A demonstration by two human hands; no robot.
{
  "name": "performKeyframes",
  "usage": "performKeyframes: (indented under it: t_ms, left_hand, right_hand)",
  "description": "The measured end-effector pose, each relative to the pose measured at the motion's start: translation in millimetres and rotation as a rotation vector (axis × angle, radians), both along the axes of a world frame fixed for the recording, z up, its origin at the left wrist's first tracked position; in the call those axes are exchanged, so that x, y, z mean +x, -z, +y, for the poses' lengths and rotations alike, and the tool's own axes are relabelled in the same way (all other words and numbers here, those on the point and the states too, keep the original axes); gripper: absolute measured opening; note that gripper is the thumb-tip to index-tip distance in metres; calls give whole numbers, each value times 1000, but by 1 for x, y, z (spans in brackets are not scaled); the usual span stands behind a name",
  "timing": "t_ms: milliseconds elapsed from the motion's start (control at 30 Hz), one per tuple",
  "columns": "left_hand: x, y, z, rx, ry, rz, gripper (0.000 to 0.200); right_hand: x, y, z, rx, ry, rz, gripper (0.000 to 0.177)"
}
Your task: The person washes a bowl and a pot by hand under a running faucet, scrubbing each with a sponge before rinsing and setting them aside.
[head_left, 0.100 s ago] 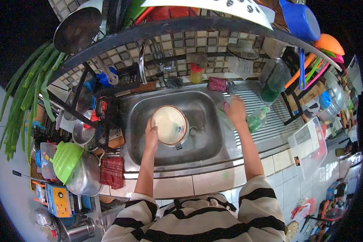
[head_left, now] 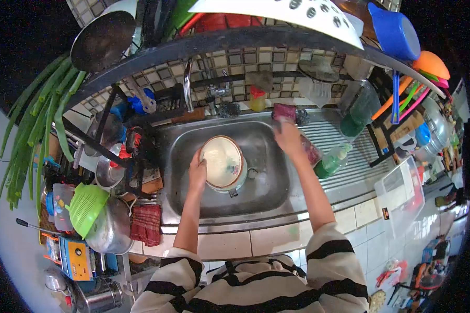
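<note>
My left hand (head_left: 197, 171) grips the side of a round cream container (head_left: 222, 163) with a brown rim and a metal clasp. The container is held over the steel sink (head_left: 180, 135), its wide round face towards me. My right hand (head_left: 288, 136) is above the sink's right edge, its fingers smeared by motion, just below a maroon cloth pad (head_left: 284, 111). Under the right wrist lies a dark pink sponge-like thing (head_left: 311, 151). Beside that, a green soap pump bottle (head_left: 333, 161) lies tilted on the ribbed drainboard (head_left: 360, 167).
A tap (head_left: 188, 86) rises behind the sink. Steel scrubbers (head_left: 228, 109) sit on the back ledge. A tall clear container of green liquid (head_left: 357, 117) stands at back right. The black rack (head_left: 235, 43) spans above. A green colander (head_left: 87, 208) rests at left.
My right hand has moved left from over the drainboard to the sink's edge. A dark pink thing now shows where the hand was. My left hand still holds the container.
</note>
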State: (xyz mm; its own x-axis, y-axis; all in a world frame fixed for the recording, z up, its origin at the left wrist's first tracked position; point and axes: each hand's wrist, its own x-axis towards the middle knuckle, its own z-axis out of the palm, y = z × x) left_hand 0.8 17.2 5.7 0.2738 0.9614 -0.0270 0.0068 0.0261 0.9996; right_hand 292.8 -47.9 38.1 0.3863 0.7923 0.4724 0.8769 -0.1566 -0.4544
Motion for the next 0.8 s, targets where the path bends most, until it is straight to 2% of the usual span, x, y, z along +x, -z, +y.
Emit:
performKeyframes:
  t_ms: [33, 100, 167, 200, 267, 333, 400, 433, 533, 600, 667, 700, 767, 800]
  left_hand:
    - [5, -3, 2, 49, -1, 56, 44]
    - [11, -11, 9, 114, -9, 110, 43]
    - [13, -18, 12, 178, 56, 168, 41]
    - [14, -21, 13, 187, 50, 168, 41]
    - [14, -25, 16, 297, 69, 256, 42]
    - [14, -35, 18, 300, 39, 331, 42]
    - [13, -46, 18, 332, 109, 415, 40]
    - [14, -50, 19, 359, 108, 410, 42]
    - [14, -46, 31, 358, 153, 470, 43]
    - [16, -47, 36, 376, 157, 481, 43]
    - [21, -49, 40, 393, 161, 491, 44]
    - [24, -51, 40, 405, 181, 512, 45]
    - [29, -57, 43, 416, 201, 533, 46]
    - [33, -60, 44, 365, 208, 559, 45]
  right_hand:
    - [-7, -2, 22, 33, -139, 65, 38]
    - [-28, -27, 70, -69, -292, 528, 44]
    - [-33, 6, 141, 177, -335, 297, 52]
    - [-44, -20, 147, -88, -224, 485, 45]
    - [-44, 11, 205, 141, -231, 502, 46]
    - [-42, 21, 228, 145, -250, 507, 45]
    - [-42, 32, 247, 166, -230, 849, 41]
    - [-58, -22, 207, 252, -280, 1118, 35]
    - [-41, 2, 228, 143, -286, 1174, 31]
    - [-45, 15, 232, 201, -204, 1130, 27]
    - [-48, 31, 235, 414, -310, 1216, 25]
    - [-51, 22, 225, 410, -310, 1215, 25]
    - [-58, -9, 200, 293, -227, 852, 25]
    - [-59, -9, 198, 291, -227, 850, 25]
